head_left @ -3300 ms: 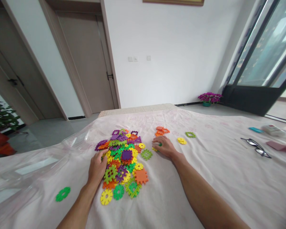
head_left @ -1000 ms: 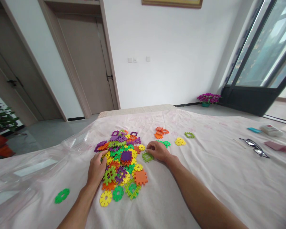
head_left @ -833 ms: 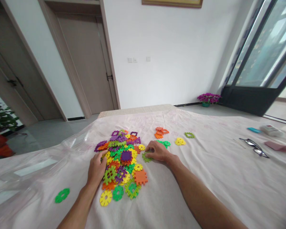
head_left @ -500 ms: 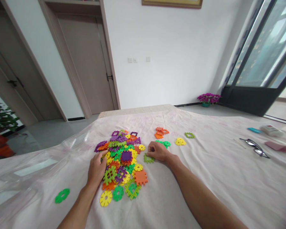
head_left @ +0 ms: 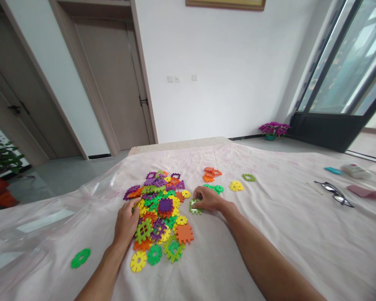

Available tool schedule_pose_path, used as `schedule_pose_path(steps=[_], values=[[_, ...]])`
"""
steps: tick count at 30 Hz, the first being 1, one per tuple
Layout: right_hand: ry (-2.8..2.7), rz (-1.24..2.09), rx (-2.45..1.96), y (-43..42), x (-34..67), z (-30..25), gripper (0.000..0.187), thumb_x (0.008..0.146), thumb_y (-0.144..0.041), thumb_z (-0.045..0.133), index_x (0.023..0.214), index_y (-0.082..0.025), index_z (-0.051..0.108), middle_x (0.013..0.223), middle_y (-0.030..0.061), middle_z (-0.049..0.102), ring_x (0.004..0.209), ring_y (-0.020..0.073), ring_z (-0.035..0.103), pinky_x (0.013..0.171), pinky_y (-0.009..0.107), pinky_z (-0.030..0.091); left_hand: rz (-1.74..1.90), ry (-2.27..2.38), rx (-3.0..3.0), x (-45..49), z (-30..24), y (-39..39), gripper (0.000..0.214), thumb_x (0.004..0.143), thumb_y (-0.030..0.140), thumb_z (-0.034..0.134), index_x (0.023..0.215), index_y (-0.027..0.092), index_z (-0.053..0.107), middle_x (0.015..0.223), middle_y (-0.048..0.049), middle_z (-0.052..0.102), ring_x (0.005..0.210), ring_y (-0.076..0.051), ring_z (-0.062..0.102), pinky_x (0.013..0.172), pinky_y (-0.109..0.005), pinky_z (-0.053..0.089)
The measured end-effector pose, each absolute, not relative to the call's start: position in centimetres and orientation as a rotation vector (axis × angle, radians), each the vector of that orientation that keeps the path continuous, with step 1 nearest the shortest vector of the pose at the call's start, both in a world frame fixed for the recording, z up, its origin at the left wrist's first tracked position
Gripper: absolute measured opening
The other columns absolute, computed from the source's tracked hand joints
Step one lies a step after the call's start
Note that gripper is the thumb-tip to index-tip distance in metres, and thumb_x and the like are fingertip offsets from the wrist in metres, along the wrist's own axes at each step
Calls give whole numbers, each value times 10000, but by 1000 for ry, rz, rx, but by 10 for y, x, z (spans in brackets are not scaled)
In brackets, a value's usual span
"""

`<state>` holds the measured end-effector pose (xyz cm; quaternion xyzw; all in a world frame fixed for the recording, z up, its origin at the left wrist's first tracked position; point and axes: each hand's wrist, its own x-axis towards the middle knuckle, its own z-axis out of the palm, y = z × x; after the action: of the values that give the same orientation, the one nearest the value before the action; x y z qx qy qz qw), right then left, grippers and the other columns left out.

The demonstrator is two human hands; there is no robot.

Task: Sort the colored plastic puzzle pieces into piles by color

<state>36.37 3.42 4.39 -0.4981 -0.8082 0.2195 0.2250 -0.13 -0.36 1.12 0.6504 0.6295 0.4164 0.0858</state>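
A heap of plastic building pieces (head_left: 155,200), notched discs and squares in purple, orange, green and yellow, lies on the cloth before me. My left hand (head_left: 127,219) rests against the heap's left side, fingers apart, its fingertips touching the edge pieces. Right of the heap, my right hand (head_left: 207,198) pinches a light green square frame (head_left: 194,206) by its right side. Just beyond that hand are green discs (head_left: 218,189), partly hidden behind it. Orange pieces (head_left: 210,174) are grouped farther back. Yellow discs (head_left: 237,186) and another light green frame (head_left: 249,177) lie to the right.
A pale cloth (head_left: 285,234) with creases covers the table. Clear plastic packaging (head_left: 44,217) spreads along the left, near a lone green disc (head_left: 80,258). At the right lie eyeglasses (head_left: 334,193), a pink folded item (head_left: 365,192) and a white packet (head_left: 356,171).
The light green frame has tipped slightly in my right hand and now catches light. My left hand stays at the heap.
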Motion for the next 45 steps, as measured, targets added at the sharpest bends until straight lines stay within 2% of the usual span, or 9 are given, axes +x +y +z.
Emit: schedule_pose_path(steps=[5,15,20,25,29,35,39,43,45], values=[[-2056,596,-1404,35,361,38,247,698,-305,784,854,-181,638,719,-40,608,640,109,509,564,226,311,1243,1864,1946,-2,10,-2,402,866,312,444,1178,193,669,1224,-91,683,1184,-257,605,1102,-438,420],[-1873,205,-1363,32,356,38,97,769,-197,673,784,-189,577,723,-27,596,652,116,507,610,234,323,1259,1869,1969,-1,12,-3,409,855,304,442,1170,185,676,1211,-92,697,1176,-255,621,1095,-434,435],[-2040,280,-1276,25,354,44,164,833,-333,673,782,-189,614,764,-2,628,686,131,526,627,243,339,1268,1868,1962,0,14,-4,401,852,295,443,1158,190,680,1210,-88,700,1175,-251,622,1101,-431,432],[-2061,274,-1300,24,356,46,377,997,-418,421,764,-186,607,754,15,606,699,140,508,658,255,349,1269,1863,1965,-1,13,-4,395,854,293,451,1161,194,679,1214,-86,699,1176,-253,621,1101,-436,433],[-2069,247,-1384,29,359,41,392,991,-427,429,719,-187,578,729,14,590,677,137,485,642,251,333,1267,1865,1962,-1,12,-3,392,859,300,450,1163,200,677,1220,-82,696,1187,-254,614,1101,-433,432],[-2103,253,-1401,31,359,41,403,1019,-393,382,741,-189,591,777,31,632,742,147,546,703,252,356,1268,1859,1974,-1,12,-3,396,860,294,446,1165,195,678,1211,-84,697,1169,-249,621,1100,-432,430],[-2151,265,-1380,30,359,43,349,995,-392,454,806,-181,658,818,40,659,776,154,572,711,255,367,1261,1856,1968,-1,12,-4,400,863,299,445,1168,184,677,1215,-89,695,1173,-252,619,1102,-435,429],[-2214,311,-1348,29,358,44,185,879,-367,648,903,-201,726,891,39,682,816,161,589,716,254,382,1273,1867,1958,-1,12,-4,390,861,299,451,1160,199,681,1209,-81,698,1169,-250,622,1096,-431,435],[-2233,309,-1331,28,358,43,167,831,-348,704,921,-212,741,908,38,681,829,164,591,726,256,390,1277,1869,1959,0,13,-4,386,859,298,454,1154,205,684,1207,-78,699,1167,-249,623,1095,-429,437]])
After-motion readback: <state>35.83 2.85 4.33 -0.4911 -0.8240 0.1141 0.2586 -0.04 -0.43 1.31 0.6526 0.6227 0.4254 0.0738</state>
